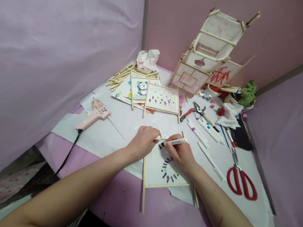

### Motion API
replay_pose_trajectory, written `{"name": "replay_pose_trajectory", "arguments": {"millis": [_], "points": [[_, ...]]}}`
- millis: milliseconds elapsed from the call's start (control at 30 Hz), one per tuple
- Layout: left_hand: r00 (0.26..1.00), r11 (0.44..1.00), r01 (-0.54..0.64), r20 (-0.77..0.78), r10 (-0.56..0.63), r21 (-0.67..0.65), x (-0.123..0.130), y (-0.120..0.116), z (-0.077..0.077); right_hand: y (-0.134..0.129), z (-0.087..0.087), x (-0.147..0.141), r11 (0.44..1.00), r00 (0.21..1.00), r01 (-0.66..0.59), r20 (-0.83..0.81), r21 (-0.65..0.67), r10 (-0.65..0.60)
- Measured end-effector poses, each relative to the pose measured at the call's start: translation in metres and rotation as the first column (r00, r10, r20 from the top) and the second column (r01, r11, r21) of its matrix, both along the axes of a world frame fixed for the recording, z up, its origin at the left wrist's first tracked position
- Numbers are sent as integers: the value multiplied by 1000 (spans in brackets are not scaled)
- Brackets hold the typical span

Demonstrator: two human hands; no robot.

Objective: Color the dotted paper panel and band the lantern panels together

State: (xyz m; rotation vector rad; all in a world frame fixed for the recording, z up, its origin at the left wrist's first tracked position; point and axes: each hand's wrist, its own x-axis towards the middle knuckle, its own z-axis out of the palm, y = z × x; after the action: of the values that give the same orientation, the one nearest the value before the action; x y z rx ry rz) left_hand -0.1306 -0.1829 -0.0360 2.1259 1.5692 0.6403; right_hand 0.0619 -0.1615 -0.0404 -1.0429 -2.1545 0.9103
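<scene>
My right hand (181, 153) is closed round a white marker (177, 142), its dark tip pointing left at the upper part of a white sheet. That sheet (152, 170) is stretched on a thin wooden stick frame (143, 189) lying in front of me. A ring of small purple, green, yellow and dark dabs (166, 178) is drawn on it, partly covered by my right hand. My left hand (145, 140) is closed at the frame's upper left corner, with a small white marker cap (158, 138) showing between its fingers.
A pink glue gun (95, 114) lies left, its cord running off the table. Behind are stick panels with drawings (163, 97), loose sticks (121, 77) and a tall stick structure (193, 75). Pruning shears (198, 109), markers (198, 133) and red-handled scissors (241, 182) lie right.
</scene>
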Motion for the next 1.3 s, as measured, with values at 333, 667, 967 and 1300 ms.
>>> {"name": "replay_pose_trajectory", "arguments": {"millis": [333,667,967,1300], "points": [[1000,1000,3,6,-3,3,0,-1,0,-1,3,-1,1000,1000,-7,17,-24,7],[1000,1000,3,-1,-3,-19,0,-1,3,0,0,1,1000,1000,25,11,-14,-25],[1000,1000,-1,-3,1,-14,0,-1,3,0,-1,1,1000,1000,24,20,-11,-24],[1000,1000,0,2,0,-4,0,-1,1,0,0,1,1000,1000,5,20,-22,-5]]}}
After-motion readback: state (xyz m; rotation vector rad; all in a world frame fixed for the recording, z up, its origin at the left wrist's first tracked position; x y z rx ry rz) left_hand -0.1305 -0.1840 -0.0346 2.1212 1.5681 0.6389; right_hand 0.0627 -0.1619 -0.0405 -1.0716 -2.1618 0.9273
